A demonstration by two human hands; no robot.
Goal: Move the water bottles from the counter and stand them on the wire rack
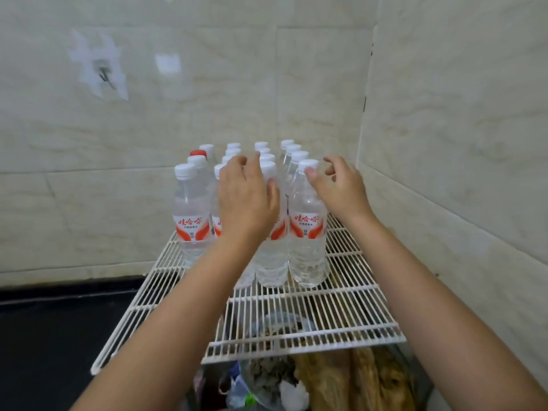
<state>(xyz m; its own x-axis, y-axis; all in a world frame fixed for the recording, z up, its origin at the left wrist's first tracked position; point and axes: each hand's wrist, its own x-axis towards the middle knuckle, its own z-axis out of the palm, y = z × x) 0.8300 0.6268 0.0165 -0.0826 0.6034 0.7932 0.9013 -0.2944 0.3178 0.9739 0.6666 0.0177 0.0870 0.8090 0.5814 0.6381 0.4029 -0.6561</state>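
under our forearms a heap of bags shows beneath the wire rack. our left hand hangs before the second front bottle, fingers loosely curled, gripping nothing we can see. our right hand hovers half open, thumb just beside the front right bottle, seemingly steadying it. the water bottles stand upright in tight rows at the rack's back, likely packed to save room; one red cap shows.

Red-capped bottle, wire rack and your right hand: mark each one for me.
red-capped bottle [197,153], head view, on its red cap in the back left of the group.
wire rack [326,315], head view, on the bare front grid.
right hand [341,188], head view, on the back of the hand.
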